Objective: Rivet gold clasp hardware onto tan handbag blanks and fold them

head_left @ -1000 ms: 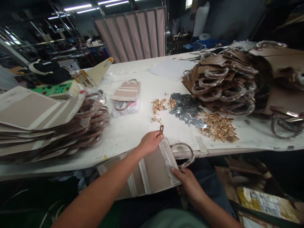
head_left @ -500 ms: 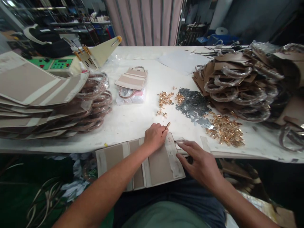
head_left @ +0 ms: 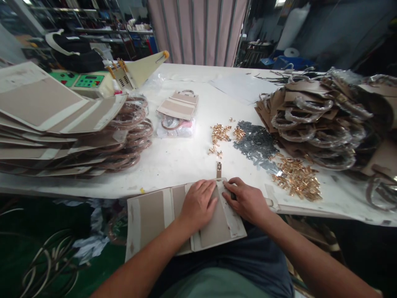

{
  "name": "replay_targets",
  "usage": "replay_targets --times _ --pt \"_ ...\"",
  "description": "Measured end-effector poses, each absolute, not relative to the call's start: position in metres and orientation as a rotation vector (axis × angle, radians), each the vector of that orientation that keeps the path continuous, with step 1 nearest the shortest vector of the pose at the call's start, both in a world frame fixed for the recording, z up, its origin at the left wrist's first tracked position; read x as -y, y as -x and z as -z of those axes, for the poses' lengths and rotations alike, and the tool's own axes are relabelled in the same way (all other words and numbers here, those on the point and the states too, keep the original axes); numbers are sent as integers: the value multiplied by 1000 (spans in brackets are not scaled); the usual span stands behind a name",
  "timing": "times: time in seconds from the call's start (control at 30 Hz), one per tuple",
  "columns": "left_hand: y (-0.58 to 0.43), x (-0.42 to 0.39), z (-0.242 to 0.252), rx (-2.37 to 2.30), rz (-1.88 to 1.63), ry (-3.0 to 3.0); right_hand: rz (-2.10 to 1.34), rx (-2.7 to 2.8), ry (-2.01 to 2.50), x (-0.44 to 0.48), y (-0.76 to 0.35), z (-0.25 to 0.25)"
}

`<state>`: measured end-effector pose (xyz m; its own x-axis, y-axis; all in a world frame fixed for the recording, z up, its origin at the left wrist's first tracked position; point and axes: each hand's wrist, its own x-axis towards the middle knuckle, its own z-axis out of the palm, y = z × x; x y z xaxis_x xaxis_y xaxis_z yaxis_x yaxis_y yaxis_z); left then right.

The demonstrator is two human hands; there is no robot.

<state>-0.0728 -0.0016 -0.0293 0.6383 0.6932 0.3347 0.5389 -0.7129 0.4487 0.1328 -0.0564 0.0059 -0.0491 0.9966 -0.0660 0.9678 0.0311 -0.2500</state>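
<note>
A beige bag panel [head_left: 153, 211] with pale strips lies across the table's front edge and my lap. My left hand [head_left: 200, 203] rests flat on it, fingers stretched out, close to its upper edge. Beside it, at the panel's upper right corner, my right hand [head_left: 246, 200] presses with curled fingers on a pale strip [head_left: 228, 215]. Something small and dark shows between those fingers, too hidden to name. A short strap with a gold metal fitting [head_left: 219, 166] sticks out beyond the panel's upper edge, just above both hands.
Gold fittings [head_left: 297, 178] and dark grey metal plates [head_left: 256, 138] lie in heaps to the right. Stacked bag panels [head_left: 56, 136] stand at left, brown bag parts with wrapped handles [head_left: 310, 107] at right. A small panel on a wrapped bundle [head_left: 178, 107] sits mid-table, near a green-panelled machine [head_left: 88, 81].
My left hand has let go of the strap end and flattened onto the panel. My right hand has moved left onto the panel's corner. The strap's gold fitting now shows uncovered.
</note>
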Motion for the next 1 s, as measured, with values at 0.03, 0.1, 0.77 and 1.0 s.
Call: replay_targets --times 0.03,0.1,0.77,1.0 --pt "77 7 32 -972 -672 -2586 -348 2163 2082 56 -132 -6" --pt "81 13 36 -977 -610 -2624 -351 2169 2093 54 -132 -6" --pt "72 10 43 -1175 -644 -2847 -365 2248 2058 45 -128 -11" --pt "71 8 46 -1144 -578 -2894 -430 2369 2010 39 -128 -20"
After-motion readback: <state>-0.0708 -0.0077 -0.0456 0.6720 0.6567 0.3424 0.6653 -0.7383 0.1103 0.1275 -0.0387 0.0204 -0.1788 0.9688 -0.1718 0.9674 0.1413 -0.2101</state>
